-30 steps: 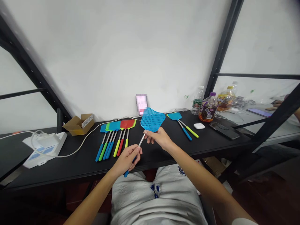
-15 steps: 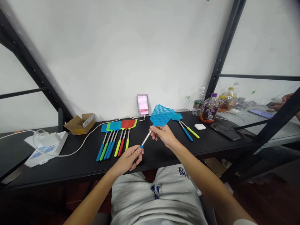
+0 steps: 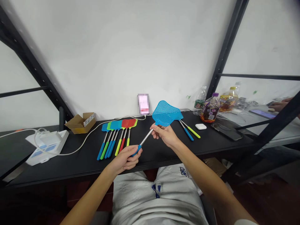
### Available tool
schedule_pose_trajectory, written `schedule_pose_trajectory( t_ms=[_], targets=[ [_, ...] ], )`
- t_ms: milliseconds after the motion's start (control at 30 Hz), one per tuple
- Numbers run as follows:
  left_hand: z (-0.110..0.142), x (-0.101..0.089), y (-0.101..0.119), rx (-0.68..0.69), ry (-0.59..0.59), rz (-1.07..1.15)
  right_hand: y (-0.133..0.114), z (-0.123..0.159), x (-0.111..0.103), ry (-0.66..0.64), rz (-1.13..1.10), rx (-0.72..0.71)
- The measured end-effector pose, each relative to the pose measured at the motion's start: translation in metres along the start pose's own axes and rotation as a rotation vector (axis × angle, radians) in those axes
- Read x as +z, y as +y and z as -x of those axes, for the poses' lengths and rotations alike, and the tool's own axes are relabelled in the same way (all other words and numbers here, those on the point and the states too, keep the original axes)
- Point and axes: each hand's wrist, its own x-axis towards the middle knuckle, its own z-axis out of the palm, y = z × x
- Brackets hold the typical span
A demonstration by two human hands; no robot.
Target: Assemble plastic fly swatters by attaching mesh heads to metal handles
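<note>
A blue fly swatter (image 3: pixel 165 113) with a perforated head is held slantwise above the black table, its head up and to the right. My left hand (image 3: pixel 126 158) is closed round its blue handle. My right hand (image 3: pixel 164 135) pinches the metal rod just below the head. To the left, several fly swatters (image 3: pixel 116 125) in blue, green, yellow and red lie side by side with overlapping heads and handles towards me. On the right lie a blue-handled fly swatter (image 3: pixel 188 133) and a yellow-handled fly swatter (image 3: pixel 195 132), their heads partly hidden behind the held one.
A phone (image 3: pixel 143 104) leans on the wall with a cable plugged in. An opened cardboard box (image 3: pixel 81 124) and a white power strip (image 3: pixel 48 148) are at left. At right are a white case (image 3: pixel 201 126), a dark phone (image 3: pixel 226 132), a purple-capped bottle (image 3: pixel 210 109) and a clear bottle (image 3: pixel 199 101).
The held swatter's head has moved right and slightly up, and more of its metal rod shows between my hands. My right hand has shifted right with it.
</note>
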Motion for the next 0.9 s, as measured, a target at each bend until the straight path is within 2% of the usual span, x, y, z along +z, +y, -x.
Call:
schedule_pose_trajectory(
  t_ms=[133, 300, 467, 533, 600, 700, 767, 800, 900],
  targets=[
    [0.001, -0.001, -0.002, -0.021, -0.019, 0.041, -0.001, 0.0, -0.003, -0.074, -0.026, 0.001],
    [-0.003, 0.006, -0.007, 0.08, 0.053, -0.023, 0.004, -0.002, 0.001, 0.036, -0.001, 0.038],
    [-0.004, 0.013, -0.009, 0.135, 0.158, -0.135, 0.013, -0.001, 0.007, 0.088, -0.006, 0.102],
    [-0.003, 0.016, -0.009, 0.142, 0.197, -0.217, 0.014, -0.001, 0.007, 0.075, -0.027, 0.145],
    [-0.001, 0.019, -0.006, 0.169, 0.253, -0.304, 0.012, -0.001, 0.004, -0.008, 0.0, 0.206],
    [0.006, 0.018, 0.006, 0.277, 0.427, -0.379, 0.001, -0.001, -0.009, -0.206, 0.181, 0.292],
    [0.014, 0.012, 0.016, 0.38, 0.593, -0.435, -0.009, -0.002, -0.026, -0.219, 0.389, 0.264],
    [0.018, 0.006, 0.022, 0.425, 0.683, -0.474, -0.014, -0.003, -0.037, -0.152, 0.519, 0.22],
    [0.032, -0.021, 0.038, 0.454, 0.962, -0.636, -0.03, -0.006, -0.076, 0.205, 0.946, 0.106]
  ],
)
